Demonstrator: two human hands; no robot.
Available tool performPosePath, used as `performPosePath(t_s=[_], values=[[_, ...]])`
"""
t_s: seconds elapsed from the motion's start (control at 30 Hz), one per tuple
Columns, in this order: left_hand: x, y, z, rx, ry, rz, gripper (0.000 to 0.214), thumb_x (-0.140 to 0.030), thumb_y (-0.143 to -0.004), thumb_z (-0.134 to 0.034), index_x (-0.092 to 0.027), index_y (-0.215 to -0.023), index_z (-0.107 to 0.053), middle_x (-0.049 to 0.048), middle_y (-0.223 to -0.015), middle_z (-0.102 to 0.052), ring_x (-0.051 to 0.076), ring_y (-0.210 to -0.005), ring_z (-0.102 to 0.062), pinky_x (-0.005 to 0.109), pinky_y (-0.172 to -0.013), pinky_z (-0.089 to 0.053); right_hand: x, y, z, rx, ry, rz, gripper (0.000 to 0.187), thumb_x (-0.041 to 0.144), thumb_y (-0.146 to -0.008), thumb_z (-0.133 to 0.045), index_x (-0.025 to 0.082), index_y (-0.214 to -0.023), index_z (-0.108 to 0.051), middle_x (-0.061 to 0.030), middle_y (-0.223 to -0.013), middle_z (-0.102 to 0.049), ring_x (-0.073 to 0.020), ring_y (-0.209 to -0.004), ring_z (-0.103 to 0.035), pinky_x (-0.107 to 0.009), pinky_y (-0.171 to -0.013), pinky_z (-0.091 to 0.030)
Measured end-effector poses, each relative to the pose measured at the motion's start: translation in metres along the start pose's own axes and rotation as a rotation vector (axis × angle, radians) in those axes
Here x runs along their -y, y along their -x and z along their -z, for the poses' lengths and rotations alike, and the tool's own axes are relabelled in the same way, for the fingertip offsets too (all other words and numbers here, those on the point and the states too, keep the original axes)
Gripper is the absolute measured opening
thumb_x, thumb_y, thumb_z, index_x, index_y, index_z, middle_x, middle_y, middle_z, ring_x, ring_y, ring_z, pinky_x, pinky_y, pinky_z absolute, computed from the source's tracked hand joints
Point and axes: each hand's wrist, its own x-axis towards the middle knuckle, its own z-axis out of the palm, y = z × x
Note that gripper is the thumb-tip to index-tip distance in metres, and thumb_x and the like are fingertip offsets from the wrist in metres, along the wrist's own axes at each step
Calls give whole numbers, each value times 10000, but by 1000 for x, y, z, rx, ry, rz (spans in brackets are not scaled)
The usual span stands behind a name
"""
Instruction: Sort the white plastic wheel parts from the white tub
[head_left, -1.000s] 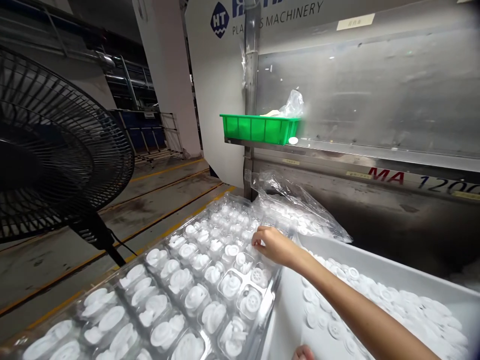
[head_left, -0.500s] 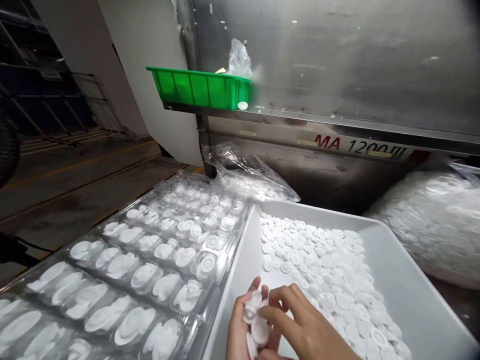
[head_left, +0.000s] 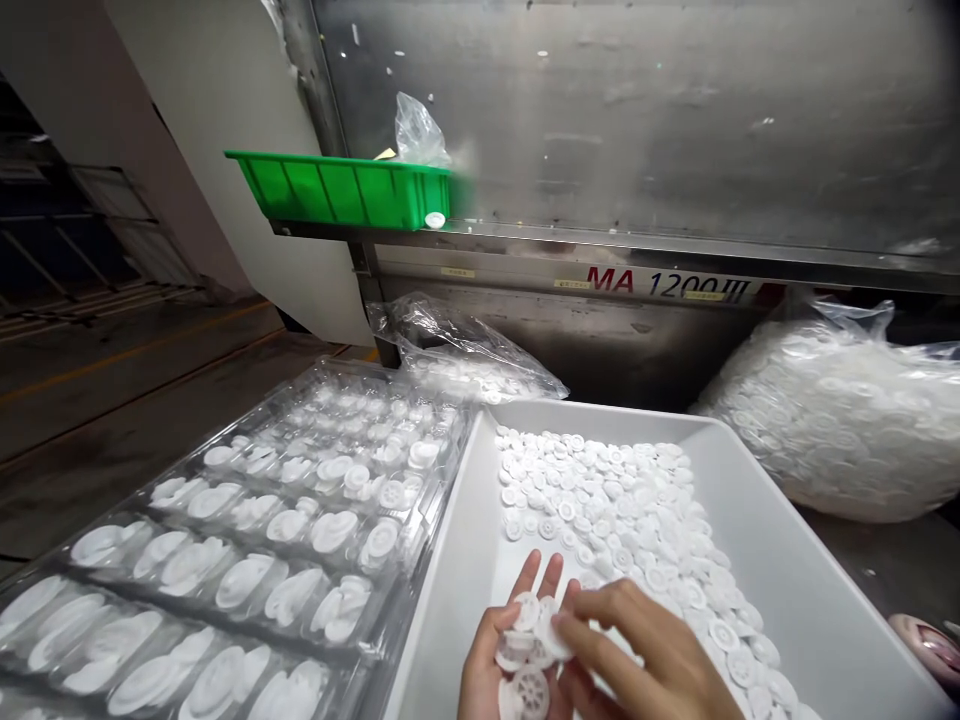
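Fingers [head_left: 619, 625] — ribbed white plastic discs [head_left: 531, 690]

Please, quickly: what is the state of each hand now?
Left hand: cupped palm up, holding a pile of white plastic discs.
Right hand: fingers closed on one white plastic disc.

White plastic discs [head_left: 600, 510] with spoked wheel patterns fill the pale grey tray [head_left: 442, 590] at near right. Far left sits a bright green bin [head_left: 337, 190], and the machine's label [head_left: 667, 284] to the far right carries red and dark blue lettering.
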Motion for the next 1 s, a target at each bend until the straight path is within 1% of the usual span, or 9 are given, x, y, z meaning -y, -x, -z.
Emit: performPosePath(t_s=[0.1,0.2,0.4,0.5,0.57,0.7,0.77,0.87,1.0], values=[[6,-1,-2,10,-10,59,646,-106,-805,-444,-177,-1410,-231,121,-1164,-648,255,-1103,-577,455,-1027,-337,-16,-8,14,63,74,50,229,67,-833,-513,104,-1042,-599,-132,-915,-640,-199,-756,-574,-301,-560,-486],[10,-1,-6,19,5,84,611,-117,-809,-460,-185,-1391,-287,106,-1051,-695,262,-1042,-613,457,-990,-378,-24,-14,18,144,96,57,258,28,-839,-463,116,-1030,-612,-130,-944,-650,-206,-765,-575,-323,-571,-506],[8,-1,-9,-12,18,82,616,-71,-817,-432,-147,-1399,-244,112,-1016,-696,228,-1027,-620,376,-940,-429,-25,0,16,271,-33,-94,236,154,-857,-516,185,-1082,-577,-118,-1116,-579,-217,-951,-552,-335,-710,-528],[7,-1,-7,-23,-15,108,642,-89,-815,-473,-171,-1405,-233,103,-1058,-684,234,-1055,-604,366,-910,-444,-22,11,9,202,-75,-164,184,218,-826,-579,193,-1008,-588,-120,-1067,-567,-229,-949,-549,-340,-695,-516],[6,-2,-6,-10,-38,122,648,-95,-806,-496,-191,-1400,-256,91,-1088,-677,231,-1072,-592,349,-902,-445,-19,15,4,128,-49,-172,114,184,-840,-545,196,-939,-600,-111,-1015,-582,-218,-885,-563,-336,-655,-502],[7,-4,-2,28,-61,147,601,-104,-791,-491,-203,-1367,-350,86,-1132,-665,214,-1103,-571,308,-915,-427,-18,18,3,106,21,-84,153,94,-828,-542,177,-938,-609,-97,-939,-627,-189,-779,-580,-323,-629,-486],[7,-5,0,91,-60,139,559,-121,-797,-469,-192,-1346,-396,94,-1158,-653,218,-1132,-550,313,-958,-396,-20,20,8,126,65,-19,176,107,-825,-557,156,-984,-612,-106,-923,-642,-205,-789,-591,-344,-645,-493],[8,-6,4,213,-52,117,492,-131,-806,-427,-187,-1292,-480,101,-1189,-636,242,-1170,-521,372,-1035,-321,-24,24,16,142,86,26,201,147,-869,-489,123,-1028,-609,-133,-911,-647,-231,-819,-596,-376,-666,-498],[9,-8,9,278,-32,101,425,-156,-811,-397,-158,-1195,-580,110,-1170,-645,250,-1182,-510,403,-1065,-277,-23,28,13,97,10,-60,209,116,-880,-477,125,-1046,-603,-150,-968,-624,-224,-904,-589,-349,-711,-495]])
